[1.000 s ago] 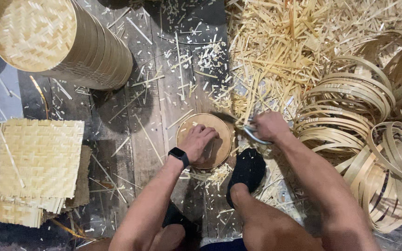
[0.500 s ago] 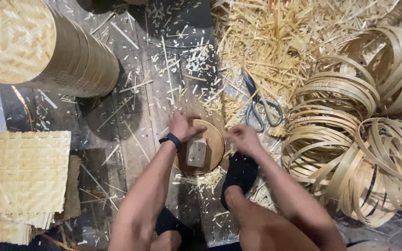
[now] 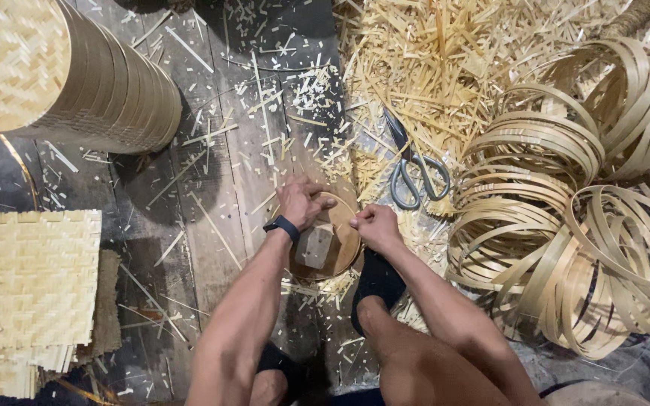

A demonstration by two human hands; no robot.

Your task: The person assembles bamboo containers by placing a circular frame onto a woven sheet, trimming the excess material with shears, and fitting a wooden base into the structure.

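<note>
- Fingers of the left hand [image 3: 302, 203] curl over the far rim of a round bamboo lid [image 3: 332, 244]; right hand [image 3: 374, 225] clamps its near-right edge.
- Lid lies on the plank floor [image 3: 212, 195] by the foot, a small wooden block [image 3: 315, 246] resting on it.
- Scissors [image 3: 414, 177] lie apart in the shavings [image 3: 445, 68].
- Judgement: steady, even pressure from both sides should keep the rim true.
</note>
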